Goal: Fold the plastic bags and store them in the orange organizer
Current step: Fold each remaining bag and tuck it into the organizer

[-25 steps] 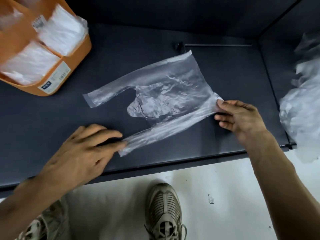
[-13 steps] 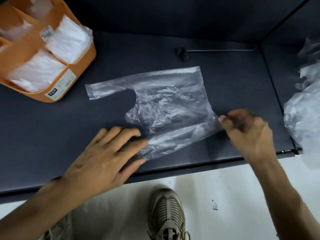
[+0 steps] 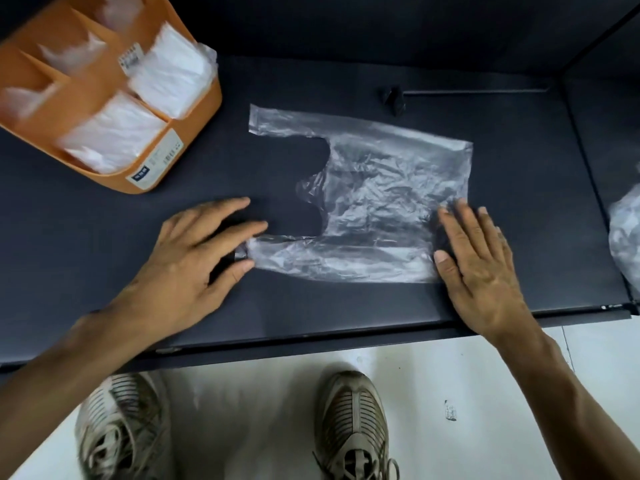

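**Bag lying flat, handles pointing left**

I'm seeing the clear plastic bag (image 3: 381,199) lying lengthwise left-right on the dark table (image 3: 104,271). My left hand (image 3: 194,258) is touching 1 handle end with straight fingers; my right hand (image 3: 474,268) is pressing flat. The orange organizer (image 3: 201,112) is carrying labels, unreadable.

Left hand (image 3: 194,258) and right hand (image 3: 481,271) lie flat, fingers straight.

Both forearms are bare, with no sleeves, watch or rings visible. The left hand (image 3: 194,258) and right hand (image 3: 481,268) wear no gloves. On the feet are worn grey-beige mesh sneakers (image 3: 351,427) with dark stripes and pale laces.
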`<action>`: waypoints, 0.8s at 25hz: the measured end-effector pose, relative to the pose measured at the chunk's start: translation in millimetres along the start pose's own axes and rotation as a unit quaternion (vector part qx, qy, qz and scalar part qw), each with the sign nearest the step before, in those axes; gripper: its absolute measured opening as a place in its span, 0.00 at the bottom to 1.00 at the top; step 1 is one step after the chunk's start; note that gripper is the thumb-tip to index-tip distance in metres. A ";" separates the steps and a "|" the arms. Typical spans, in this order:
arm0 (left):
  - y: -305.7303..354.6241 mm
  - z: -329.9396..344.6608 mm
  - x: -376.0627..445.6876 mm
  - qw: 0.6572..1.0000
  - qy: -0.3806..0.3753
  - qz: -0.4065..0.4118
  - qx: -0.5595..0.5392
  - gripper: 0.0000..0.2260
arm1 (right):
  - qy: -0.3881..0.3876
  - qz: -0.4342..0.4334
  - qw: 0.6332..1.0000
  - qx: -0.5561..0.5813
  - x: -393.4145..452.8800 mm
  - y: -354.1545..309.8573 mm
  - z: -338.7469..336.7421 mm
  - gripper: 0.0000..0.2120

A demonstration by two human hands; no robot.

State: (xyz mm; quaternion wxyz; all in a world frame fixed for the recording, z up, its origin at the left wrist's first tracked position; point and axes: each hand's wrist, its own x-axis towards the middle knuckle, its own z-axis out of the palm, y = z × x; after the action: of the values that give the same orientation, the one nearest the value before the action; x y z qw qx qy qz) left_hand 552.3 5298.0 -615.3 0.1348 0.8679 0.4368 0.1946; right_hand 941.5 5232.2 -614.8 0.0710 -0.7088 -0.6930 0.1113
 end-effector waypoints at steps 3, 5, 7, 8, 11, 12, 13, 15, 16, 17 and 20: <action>8.2 -4.4 -0.5 0.994 0.048 0.072 0.059 0.13 | 0.088 0.008 0.996 0.011 -3.8 -13.3 0.4 0.25; 9.9 0.1 -3.5 0.993 0.040 0.090 0.072 0.14 | 0.167 -0.010 0.986 0.000 -9.7 -28.1 -0.5 0.20; 3.8 4.1 -6.3 0.994 0.027 0.075 0.068 0.15 | 0.192 -0.023 0.981 -0.020 -15.6 -41.4 3.7 0.13; 0.7 4.8 -7.0 0.995 0.022 0.064 0.068 0.15 | 0.188 -0.015 0.982 -0.031 -17.2 -43.9 6.5 0.10; -5.1 -0.8 -4.6 0.998 0.011 0.027 0.060 0.16 | 0.162 0.024 0.986 -0.042 -17.6 -40.7 6.4 0.10; -5.3 -3.8 -2.3 0.999 0.018 0.010 0.047 0.16 | 0.164 0.024 0.986 -0.038 -18.7 -39.9 4.8 0.11; -3.5 -6.3 -1.0 0.999 0.027 -0.012 0.028 0.16 | 0.171 0.017 0.985 -0.032 -21.2 -42.0 3.3 0.12; 2.2 -8.2 0.9 0.999 0.031 -0.023 0.011 0.18 | 0.188 0.000 0.982 -0.021 -25.0 -48.2 0.9 0.12; 4.8 -6.7 1.8 1.000 0.013 -0.008 0.027 0.19 | 0.178 -0.004 0.984 -0.022 -25.1 -50.8 -0.1 0.13; 6.7 -4.3 2.2 0.998 -0.014 0.011 0.057 0.22 | 0.155 -0.003 0.987 -0.033 -24.6 -53.5 -0.7 0.16; 9.6 -2.3 11.0 0.988 -0.038 -0.034 0.146 0.26 | 0.127 -0.013 0.989 -0.079 -27.0 -68.6 1.1 0.22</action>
State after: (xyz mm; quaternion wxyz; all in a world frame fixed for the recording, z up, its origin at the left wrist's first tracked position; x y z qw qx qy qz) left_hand 564.0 5301.4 -607.0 0.0303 0.8695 0.4846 0.0907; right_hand 874.6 5207.3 -596.8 0.1037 -0.7115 -0.6941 -0.0361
